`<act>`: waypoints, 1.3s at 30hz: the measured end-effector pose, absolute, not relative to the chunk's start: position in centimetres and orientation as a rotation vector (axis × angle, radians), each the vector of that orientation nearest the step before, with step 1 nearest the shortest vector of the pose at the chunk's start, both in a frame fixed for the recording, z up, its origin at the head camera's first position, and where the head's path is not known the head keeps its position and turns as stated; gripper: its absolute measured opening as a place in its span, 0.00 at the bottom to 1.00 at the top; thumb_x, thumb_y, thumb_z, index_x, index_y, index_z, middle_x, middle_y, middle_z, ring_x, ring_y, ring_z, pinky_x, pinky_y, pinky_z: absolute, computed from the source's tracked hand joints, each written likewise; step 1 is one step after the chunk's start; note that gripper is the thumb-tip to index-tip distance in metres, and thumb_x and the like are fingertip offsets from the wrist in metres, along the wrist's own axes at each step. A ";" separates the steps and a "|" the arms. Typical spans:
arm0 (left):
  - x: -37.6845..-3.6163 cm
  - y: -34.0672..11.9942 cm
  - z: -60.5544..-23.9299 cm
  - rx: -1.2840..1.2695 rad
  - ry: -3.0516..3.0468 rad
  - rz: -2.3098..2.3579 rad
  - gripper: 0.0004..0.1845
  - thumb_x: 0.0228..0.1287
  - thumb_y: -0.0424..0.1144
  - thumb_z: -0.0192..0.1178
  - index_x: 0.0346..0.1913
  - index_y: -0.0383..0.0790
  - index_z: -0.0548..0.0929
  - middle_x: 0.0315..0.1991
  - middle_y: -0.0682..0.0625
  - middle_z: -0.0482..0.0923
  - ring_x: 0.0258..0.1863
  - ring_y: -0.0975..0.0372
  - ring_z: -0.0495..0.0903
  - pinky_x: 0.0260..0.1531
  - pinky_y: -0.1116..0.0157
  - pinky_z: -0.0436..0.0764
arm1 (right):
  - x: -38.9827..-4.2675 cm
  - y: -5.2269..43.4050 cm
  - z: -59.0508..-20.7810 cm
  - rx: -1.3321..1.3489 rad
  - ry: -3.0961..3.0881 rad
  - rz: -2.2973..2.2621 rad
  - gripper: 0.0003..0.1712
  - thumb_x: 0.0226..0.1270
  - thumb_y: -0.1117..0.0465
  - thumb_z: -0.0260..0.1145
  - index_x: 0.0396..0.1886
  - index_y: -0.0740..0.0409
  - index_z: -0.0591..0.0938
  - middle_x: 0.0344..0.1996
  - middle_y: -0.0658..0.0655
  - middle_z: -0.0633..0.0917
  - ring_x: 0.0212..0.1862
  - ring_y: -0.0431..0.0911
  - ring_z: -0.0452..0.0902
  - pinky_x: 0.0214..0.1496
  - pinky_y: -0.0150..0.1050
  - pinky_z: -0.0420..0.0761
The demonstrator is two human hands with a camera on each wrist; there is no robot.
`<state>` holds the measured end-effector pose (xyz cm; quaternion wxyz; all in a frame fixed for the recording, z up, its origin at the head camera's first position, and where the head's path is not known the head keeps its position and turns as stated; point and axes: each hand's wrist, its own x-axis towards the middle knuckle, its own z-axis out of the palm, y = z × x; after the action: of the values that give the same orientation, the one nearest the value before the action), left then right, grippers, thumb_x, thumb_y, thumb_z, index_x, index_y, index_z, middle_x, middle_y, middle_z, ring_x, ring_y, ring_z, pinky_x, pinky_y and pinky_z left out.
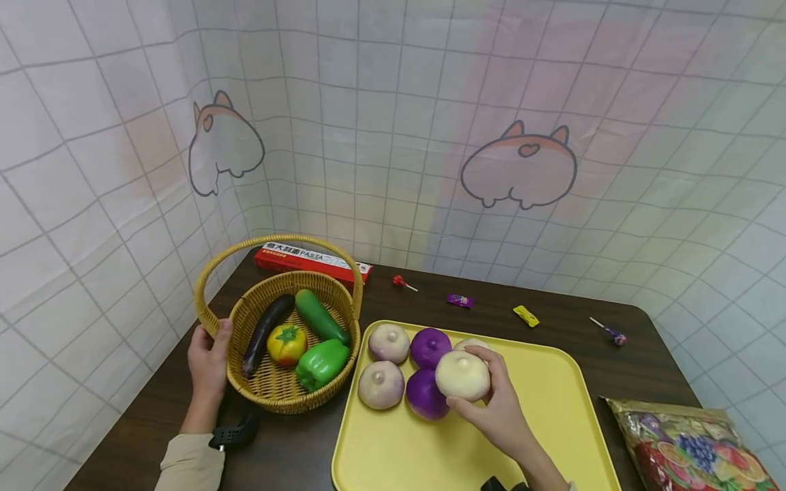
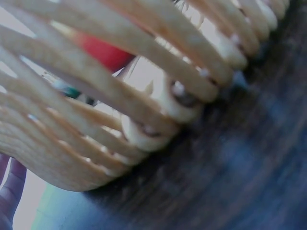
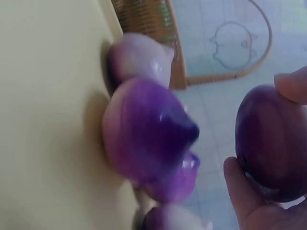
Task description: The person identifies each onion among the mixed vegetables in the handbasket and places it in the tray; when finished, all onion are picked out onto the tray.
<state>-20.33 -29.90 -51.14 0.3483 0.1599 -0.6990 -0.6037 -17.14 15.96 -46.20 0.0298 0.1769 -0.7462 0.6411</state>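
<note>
My head view: bright, even, soft shadows, edges bowed. Left wrist: basket (image 2: 120, 86) weave blurred close up. Right wrist: onions (image 3: 144, 129) soft, glossy highlights.

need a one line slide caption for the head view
Right hand holds a pale onion over the yellow tray while the left hand grips the wicker basket of vegetables.

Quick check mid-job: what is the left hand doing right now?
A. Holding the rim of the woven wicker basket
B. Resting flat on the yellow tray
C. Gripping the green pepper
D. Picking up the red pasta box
A: in the head view the left hand grips the rim of the woven wicker basket beside its handle.
</note>
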 end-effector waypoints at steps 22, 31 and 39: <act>-19.7 -29.6 -50.6 0.448 -1.819 -1.604 0.03 0.69 0.41 0.59 0.42 0.55 0.77 0.32 0.61 0.74 0.29 0.68 0.73 0.27 0.76 0.72 | -16.1 21.8 -49.8 0.271 -2.447 1.781 0.43 0.49 0.71 0.77 0.66 0.59 0.68 0.60 0.57 0.71 0.50 0.37 0.74 0.47 0.32 0.76; -18.9 -28.6 -48.6 0.421 -1.807 -1.623 0.03 0.68 0.39 0.59 0.40 0.52 0.78 0.29 0.61 0.75 0.27 0.67 0.73 0.26 0.76 0.72 | -16.2 22.0 -50.6 0.239 -2.557 1.631 0.42 0.48 0.63 0.79 0.64 0.55 0.71 0.59 0.55 0.75 0.50 0.37 0.73 0.49 0.34 0.74; -18.8 -28.4 -48.2 0.405 -1.813 -1.617 0.02 0.69 0.38 0.58 0.40 0.51 0.78 0.29 0.60 0.74 0.28 0.67 0.73 0.26 0.76 0.72 | -16.3 21.8 -51.2 0.335 -2.631 1.601 0.42 0.45 0.59 0.81 0.62 0.50 0.73 0.59 0.56 0.74 0.50 0.45 0.74 0.48 0.35 0.74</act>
<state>-18.76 -28.44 -48.21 0.3330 0.1551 -0.6941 -0.6191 -16.30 21.80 -51.17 0.0220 0.1080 -0.8490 0.5167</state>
